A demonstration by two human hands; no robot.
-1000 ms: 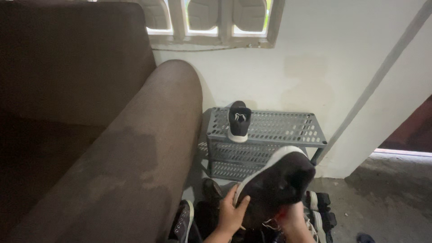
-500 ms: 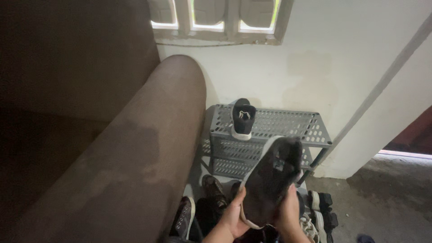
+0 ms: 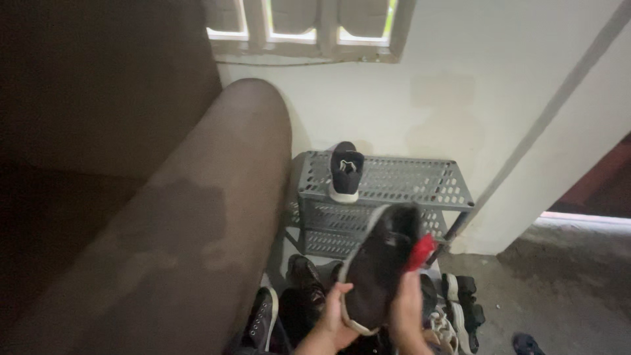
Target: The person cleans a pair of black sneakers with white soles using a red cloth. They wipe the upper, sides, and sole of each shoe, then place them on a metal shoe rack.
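Both hands hold up a black sneaker (image 3: 378, 266) with a white sole rim, tilted with its toe toward the rack. My left hand (image 3: 334, 315) cups its heel and left side. My right hand (image 3: 407, 309) grips its right side, and a red cloth-like piece (image 3: 420, 252) shows at the shoe just above that hand. A matching black sneaker (image 3: 346, 172) stands on the top shelf of the grey perforated shoe rack (image 3: 420, 184), at its left end.
A brown sofa armrest (image 3: 197, 217) fills the left. Several dark shoes (image 3: 289, 296) and sandals (image 3: 463, 302) lie on the floor below the rack. A white wall and window are behind; a doorway opens at the right.
The held sneaker has turned from sole-up to showing its side, and a red piece has appeared beside my right hand. The view has shifted slightly.
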